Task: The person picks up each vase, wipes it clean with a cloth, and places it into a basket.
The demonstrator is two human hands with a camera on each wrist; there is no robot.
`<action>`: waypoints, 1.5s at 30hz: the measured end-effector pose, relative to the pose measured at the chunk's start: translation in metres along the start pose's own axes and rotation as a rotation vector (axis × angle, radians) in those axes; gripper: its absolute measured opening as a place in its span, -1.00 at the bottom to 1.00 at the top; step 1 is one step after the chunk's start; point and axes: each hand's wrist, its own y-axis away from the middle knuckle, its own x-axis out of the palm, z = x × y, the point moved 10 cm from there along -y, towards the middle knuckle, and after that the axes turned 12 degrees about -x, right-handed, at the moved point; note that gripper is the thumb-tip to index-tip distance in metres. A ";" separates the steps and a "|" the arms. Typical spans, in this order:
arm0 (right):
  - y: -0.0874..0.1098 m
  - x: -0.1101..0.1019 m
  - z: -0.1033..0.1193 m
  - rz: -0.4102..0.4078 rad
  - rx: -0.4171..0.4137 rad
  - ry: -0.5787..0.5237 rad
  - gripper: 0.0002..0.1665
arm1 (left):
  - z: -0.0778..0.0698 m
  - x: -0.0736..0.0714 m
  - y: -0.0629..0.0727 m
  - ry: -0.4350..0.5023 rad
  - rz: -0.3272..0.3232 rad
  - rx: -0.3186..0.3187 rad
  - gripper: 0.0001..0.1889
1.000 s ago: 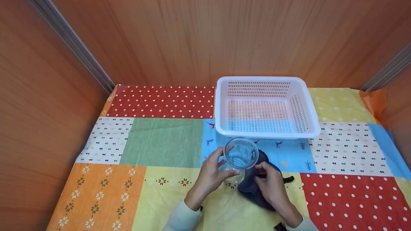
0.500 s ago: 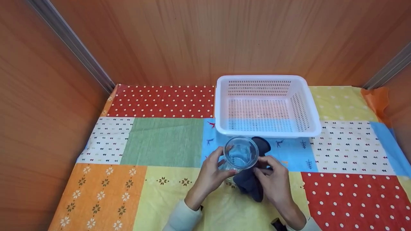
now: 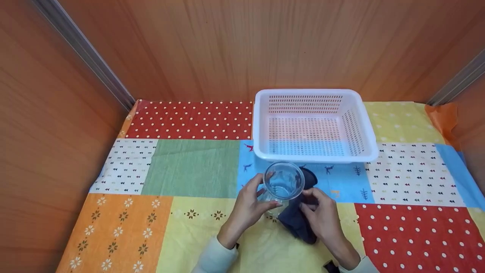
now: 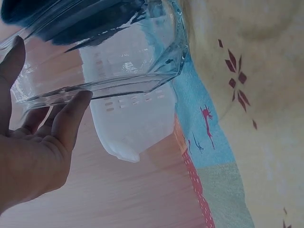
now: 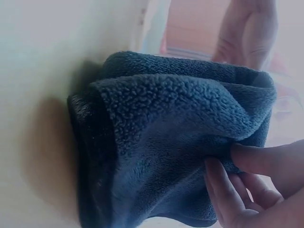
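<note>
A clear glass jar (image 3: 283, 182) with a round open mouth stands tilted a little toward me on the patchwork cloth. My left hand (image 3: 248, 204) grips its left side, thumb in front and fingers behind; the left wrist view shows those fingertips on the glass (image 4: 128, 80). Against the jar's right side lies a dark grey-blue fleecy cloth (image 3: 297, 220). My right hand (image 3: 322, 212) pinches this cloth between thumb and fingers. Close up in the right wrist view, the folded cloth (image 5: 166, 123) hides most of the jar.
Behind the jar sits a white plastic basket (image 3: 316, 157) with slotted walls and nothing inside. A patchwork tablecloth (image 3: 197, 167) covers the table. Wooden panels (image 3: 227, 49) rise at the back and on both sides.
My right hand has shifted the cloth up along the jar's right side, then slightly back down; its folds have changed. The left hand and the jar stay almost in place.
</note>
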 end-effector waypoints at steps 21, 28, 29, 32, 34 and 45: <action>0.007 0.009 -0.018 0.069 0.079 0.067 -0.69 | -0.001 0.001 0.001 -0.013 0.010 -0.018 -0.25; 0.001 -0.004 0.017 -0.045 0.036 -0.034 -0.71 | -0.001 -0.001 0.001 -0.025 -0.002 -0.012 -0.29; 0.000 -0.006 0.021 -0.062 0.021 -0.044 -0.71 | -0.001 -0.001 0.000 -0.025 -0.003 -0.011 -0.30; 0.000 -0.009 0.027 -0.096 -0.009 -0.067 -0.70 | 0.000 -0.001 -0.001 -0.026 -0.003 -0.019 -0.34; 0.001 -0.009 0.024 -0.098 -0.008 -0.075 -0.69 | -0.001 0.000 -0.001 -0.026 0.000 -0.020 -0.33; 0.010 0.007 -0.012 0.014 0.058 0.037 -0.69 | -0.003 -0.001 0.000 -0.059 -0.013 -0.020 -0.25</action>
